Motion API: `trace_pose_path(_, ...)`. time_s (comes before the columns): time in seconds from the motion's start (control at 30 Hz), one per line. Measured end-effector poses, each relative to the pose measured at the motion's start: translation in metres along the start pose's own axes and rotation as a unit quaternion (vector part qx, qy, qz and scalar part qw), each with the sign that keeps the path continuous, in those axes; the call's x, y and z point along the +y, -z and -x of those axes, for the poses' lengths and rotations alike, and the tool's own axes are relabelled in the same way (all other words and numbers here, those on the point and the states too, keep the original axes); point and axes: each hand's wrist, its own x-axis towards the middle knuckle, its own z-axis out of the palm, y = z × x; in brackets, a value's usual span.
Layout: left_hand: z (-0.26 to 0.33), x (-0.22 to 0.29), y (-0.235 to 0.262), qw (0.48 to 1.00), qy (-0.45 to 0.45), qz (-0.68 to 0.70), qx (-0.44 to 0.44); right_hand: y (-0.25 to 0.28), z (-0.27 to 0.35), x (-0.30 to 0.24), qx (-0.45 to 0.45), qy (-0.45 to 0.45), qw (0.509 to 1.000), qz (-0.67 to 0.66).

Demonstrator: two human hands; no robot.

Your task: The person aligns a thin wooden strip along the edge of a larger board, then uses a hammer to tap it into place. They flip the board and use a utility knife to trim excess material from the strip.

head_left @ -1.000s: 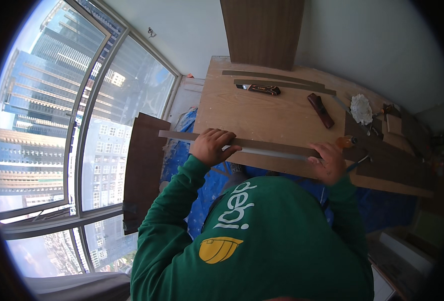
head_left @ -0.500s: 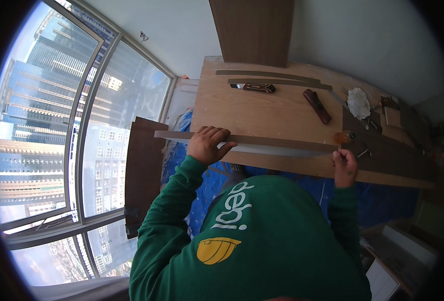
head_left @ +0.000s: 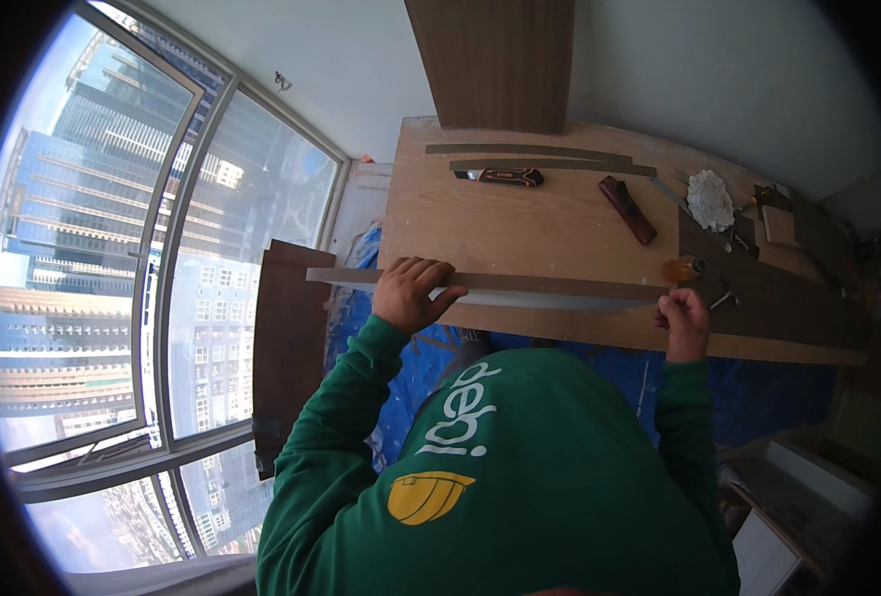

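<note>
Left hand (head_left: 412,298) clamped on the long board (head_left: 550,282), fingers over its brown edge, thumb on the near side! Right hand (head_left: 687,323) at the board's right end, fingertips bunched; whether they pinch anything, I can't tell. Good handling here, I'd judge: firm left hold, light right touch, edge level. Just beyond the right fingers, a bottle (head_left: 681,269), easily knocked; farther out from the left, across the worktop (head_left: 540,223), a box cutter (head_left: 505,177) and thin strips (head_left: 535,152).

White lettering (head_left: 457,409), yellow helmet emblem (head_left: 428,497) on green sweatshirt (head_left: 560,477)
</note>
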Motion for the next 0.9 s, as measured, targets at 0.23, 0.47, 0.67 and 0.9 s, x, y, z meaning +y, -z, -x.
trace_pose_path(0.23,0.0014,0.0018,0.0,1.0,0.006,-0.004,-0.003,0.0065,-0.0056,0.0002,-0.027,-0.044,0.999,-0.015)
trace_pose_path(0.47,-0.0004,0.0017,-0.0006,1.0,-0.002,-0.005,0.005,0.0085,-0.0102,0.0008,-0.047,-0.05,0.998,0.014)
trace_pose_path(0.67,-0.0019,0.0011,-0.0013,1.0,-0.003,-0.01,0.008,0.0056,-0.0089,0.0017,-0.052,-0.059,0.997,-0.005)
trace_pose_path(0.9,-0.0028,-0.0004,-0.0022,1.0,0.004,-0.011,-0.001,0.002,-0.0072,-0.0006,-0.06,-0.069,0.995,-0.05)
